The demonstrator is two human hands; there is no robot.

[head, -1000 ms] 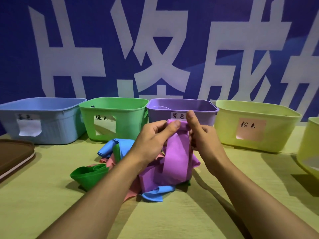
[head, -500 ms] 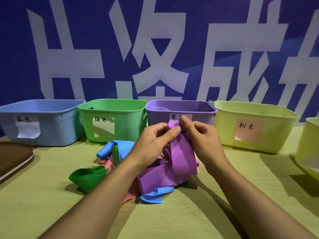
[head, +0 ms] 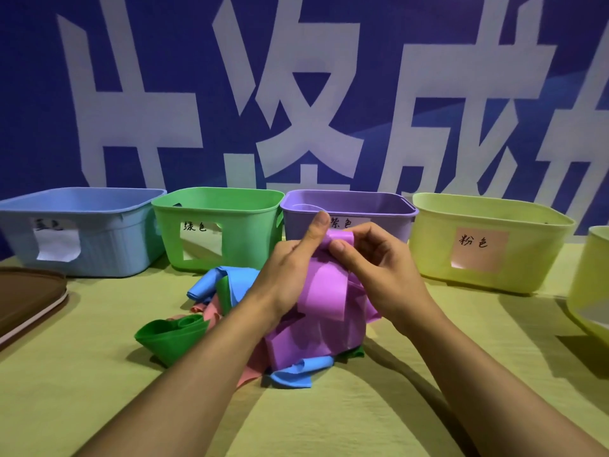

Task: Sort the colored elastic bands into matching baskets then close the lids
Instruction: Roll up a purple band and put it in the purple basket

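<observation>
Hanging limp from both hands, the purple band (head: 324, 288) is a wide, flat strip of thin elastic sheet; it folds over itself and droops into the pile (head: 250, 328), so it reads as very light, soft and floppy, with no stiffness to rely on. Left hand (head: 290, 275): thumb raised, fingers curled on the band's upper edge. Right hand (head: 379, 268): thumb and forefinger pinching the same top fold, which curls over the fingertip. Both hands clamped on the band, close together, touching or nearly so.

Handling judgement: smooth rubbery surface, probably a little grippy rather than slick; stretches if pulled. Best hold is the top fold as now, or gathered in a bunch. The lower end lies among other strips, so lifting could drag neighbours along.

Below the hands, on the tabletop (head: 99, 390): pile of blue, green and pink strips under and left of the wrists. Just beyond the hands: purple basket (head: 389, 209), open. Left of it the green basket (head: 214, 225), then the blue basket (head: 99, 232). Right of the hands, a yellow-green basket (head: 527, 252) with a pink label. Far left, a brown lid (head: 26, 298) lies flat.
</observation>
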